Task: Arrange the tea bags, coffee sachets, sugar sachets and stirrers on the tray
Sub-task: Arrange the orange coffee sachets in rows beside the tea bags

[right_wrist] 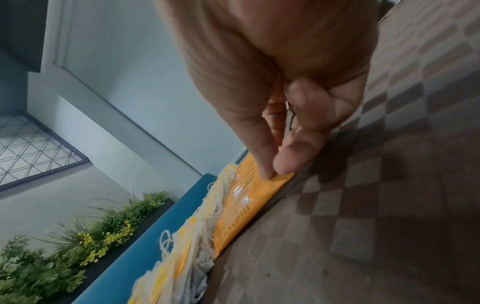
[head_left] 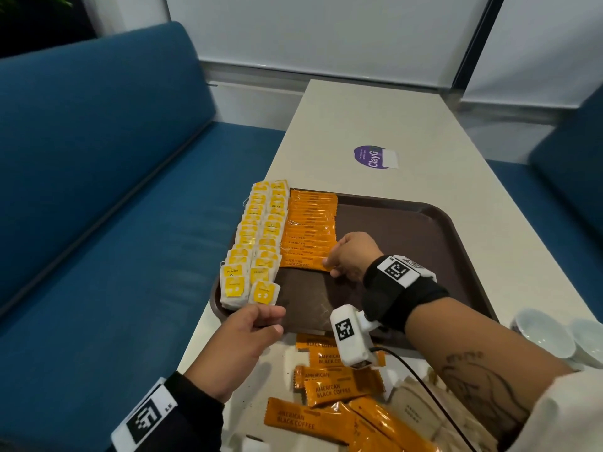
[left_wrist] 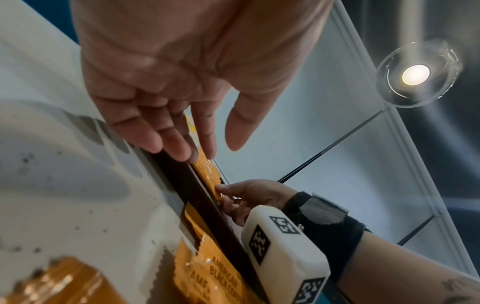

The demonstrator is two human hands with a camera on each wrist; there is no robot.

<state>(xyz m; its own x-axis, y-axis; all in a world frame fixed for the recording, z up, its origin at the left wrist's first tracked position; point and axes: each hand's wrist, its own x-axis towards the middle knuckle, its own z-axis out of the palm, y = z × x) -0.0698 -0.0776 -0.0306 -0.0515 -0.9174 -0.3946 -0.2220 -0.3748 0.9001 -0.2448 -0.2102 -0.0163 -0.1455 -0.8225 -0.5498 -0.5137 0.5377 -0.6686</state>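
Orange coffee sachet [head_left: 305, 263] | pinched (right end) | right hand [head_left: 350, 256]

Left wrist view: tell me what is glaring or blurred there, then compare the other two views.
Left wrist view: a ceiling lamp flares with a halo, and the near orange sachet at the bottom is out of focus. Right wrist view: the right hand looms soft and the plants smear. Head view: evenly lit and sharp on the tray, with straight edges bowed near the borders.
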